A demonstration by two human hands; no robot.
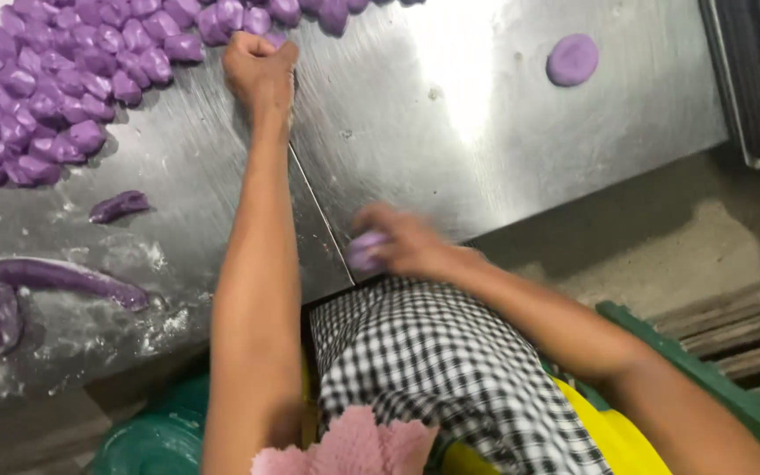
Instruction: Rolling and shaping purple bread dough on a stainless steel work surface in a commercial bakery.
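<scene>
Nearest the camera, above a black-and-white checked cloth over the person's lap, the right hand sits at the near edge of the steel table, its fingers curled around a small purple dough piece; the hand is blurred, so how tightly it closes cannot be told, though the piece is clearly cupped against the fingers. The dough looks soft and light, something that would dent under a firm pinch and probably cling a little to skin, so a loose grip with the whole palm and fingertips seems the sensible way to hold it, not a squeeze at one spot. To the left, on a floury patch of the table, lies a long purple dough rope, limp and curved, which would likely stretch or sag if lifted by one end and would be better supported along its length. A short purple scrap lies beyond it. Farther out, the left hand is stretched to the far side, fingers folded in like a fist at the edge of a heap of purple dough pieces, touching the nearest ones; whether it has one inside cannot be told. Well apart to the right rests a single flattened purple disc.
</scene>
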